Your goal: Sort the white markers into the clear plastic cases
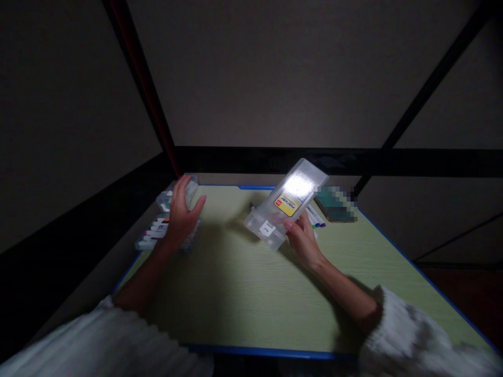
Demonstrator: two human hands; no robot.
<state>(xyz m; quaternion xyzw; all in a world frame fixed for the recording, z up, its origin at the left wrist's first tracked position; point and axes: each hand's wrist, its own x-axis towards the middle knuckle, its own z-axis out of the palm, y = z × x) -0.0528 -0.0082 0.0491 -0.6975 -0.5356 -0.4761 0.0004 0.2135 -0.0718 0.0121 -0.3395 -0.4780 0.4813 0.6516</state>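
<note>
At the left of the frame, just below mid-height, a clear plastic case of markers [151,236] lies at the left edge of the table [243,293], its white barrels side by side, some with purple ends. Just above it in the frame is a second clear plastic case [165,200], tilted in the view, its contents too dim to tell. The left hand [186,209] is over the inner side of these two, back of the hand up, the thumb spread wide from the fingers. The fingertips overlap the second case in view; whether they touch it, I cannot tell. The hand holds nothing that shows.

Right of centre, a translucent marker case [288,201] is held up over the table, slanting from lower left to upper right. It bears a yellow "marker" label, a white sticker near its lower end and a bright glare above the label. The right hand [302,235] grips it by its lower right edge, thumb on the face towards the camera, the other fingers mostly hidden behind.

Partly hidden behind that case and hand are loose markers [314,215], some with purple ends and one with a green end. Further right, near the table's far right corner, lies a flat teal item [336,204], partly blurred by pixelation.
</note>
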